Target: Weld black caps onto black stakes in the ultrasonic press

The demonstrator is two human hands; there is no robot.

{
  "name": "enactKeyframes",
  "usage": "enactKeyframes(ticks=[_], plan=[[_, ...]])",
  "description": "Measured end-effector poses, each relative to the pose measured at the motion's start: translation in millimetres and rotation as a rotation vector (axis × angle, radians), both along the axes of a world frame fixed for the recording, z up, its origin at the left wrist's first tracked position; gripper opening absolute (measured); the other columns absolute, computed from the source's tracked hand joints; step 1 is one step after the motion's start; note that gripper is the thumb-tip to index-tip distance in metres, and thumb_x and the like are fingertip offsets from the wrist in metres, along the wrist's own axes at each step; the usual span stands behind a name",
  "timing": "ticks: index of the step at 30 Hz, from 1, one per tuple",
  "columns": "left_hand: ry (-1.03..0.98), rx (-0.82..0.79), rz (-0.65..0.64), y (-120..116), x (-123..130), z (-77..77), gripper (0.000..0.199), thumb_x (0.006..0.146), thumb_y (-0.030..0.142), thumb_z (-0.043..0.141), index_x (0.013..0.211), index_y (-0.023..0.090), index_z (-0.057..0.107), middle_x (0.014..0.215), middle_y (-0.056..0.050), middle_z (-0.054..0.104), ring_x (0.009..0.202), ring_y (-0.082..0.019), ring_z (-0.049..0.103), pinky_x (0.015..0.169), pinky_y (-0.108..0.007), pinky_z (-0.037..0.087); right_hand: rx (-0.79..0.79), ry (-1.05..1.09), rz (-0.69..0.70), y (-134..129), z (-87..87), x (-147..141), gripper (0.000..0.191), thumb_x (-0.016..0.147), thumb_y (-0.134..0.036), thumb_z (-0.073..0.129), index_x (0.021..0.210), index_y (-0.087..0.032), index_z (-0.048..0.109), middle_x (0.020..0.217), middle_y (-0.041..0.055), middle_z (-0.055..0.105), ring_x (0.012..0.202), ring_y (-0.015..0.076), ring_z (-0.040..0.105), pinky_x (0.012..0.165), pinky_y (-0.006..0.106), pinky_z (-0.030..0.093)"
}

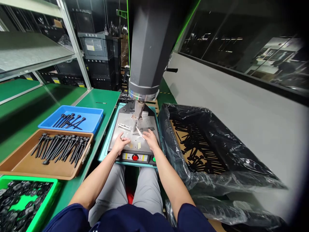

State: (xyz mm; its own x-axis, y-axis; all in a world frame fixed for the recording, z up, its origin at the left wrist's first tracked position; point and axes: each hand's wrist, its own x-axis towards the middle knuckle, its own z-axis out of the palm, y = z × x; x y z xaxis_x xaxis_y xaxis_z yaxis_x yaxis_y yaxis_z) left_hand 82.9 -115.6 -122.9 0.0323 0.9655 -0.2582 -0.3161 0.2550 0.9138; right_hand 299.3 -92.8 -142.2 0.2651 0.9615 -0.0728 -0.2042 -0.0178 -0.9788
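My right hand (pixel 150 139) pinches a thin, pale, pointed strip (pixel 138 131), whose exact kind I cannot make out. The strip slants up and left toward the metal tip (pixel 138 111) of a large grey machine head (pixel 148 48). On the left of the metal work plate (pixel 145 147), my left hand (pixel 120 143) hovers or rests with thumb and finger apart, holding nothing visible. Beyond its fingertips lies a slotted white metal piece (pixel 124 126). A dark flat bar (pixel 147 129) lies just past my right fingers, partly hidden.
At left stand a blue tray (pixel 96 112) and a brown tray (pixel 24 164) of black rod-like parts, and a green tray (pixel 51 196) of black round parts. A plastic-lined box (pixel 231 141) of black parts is at right. Red (pixel 135 157) and green (pixel 154 159) buttons face me.
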Motion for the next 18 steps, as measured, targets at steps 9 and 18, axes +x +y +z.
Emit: enactKeyframes(ticks=[9,18], plan=[[-0.219,0.013,0.103,-10.0,-23.1,14.8,0.078,0.058,0.016,0.082,0.127,0.016,0.046,0.075,0.002,0.064,0.070,-0.013,0.067,0.060,-0.022,0.048,-0.055,0.253,0.201,-31.0,35.5,-0.8,0.053,0.057,-0.025,0.081,0.106,-0.022,0.062,0.071,-0.0050,0.064,0.065,0.0168,0.067,0.065,0.030,0.053],[-0.383,0.071,0.063,-18.8,-26.6,55.3,0.066,0.063,0.013,0.077,0.123,0.020,0.051,0.075,0.005,0.055,0.043,0.000,0.042,0.034,-0.011,0.023,0.088,0.648,0.214,-42.5,63.9,9.6,0.033,0.066,-0.018,0.076,0.097,-0.023,0.066,0.068,-0.0066,0.057,0.053,0.0067,0.054,0.042,0.014,0.043]])
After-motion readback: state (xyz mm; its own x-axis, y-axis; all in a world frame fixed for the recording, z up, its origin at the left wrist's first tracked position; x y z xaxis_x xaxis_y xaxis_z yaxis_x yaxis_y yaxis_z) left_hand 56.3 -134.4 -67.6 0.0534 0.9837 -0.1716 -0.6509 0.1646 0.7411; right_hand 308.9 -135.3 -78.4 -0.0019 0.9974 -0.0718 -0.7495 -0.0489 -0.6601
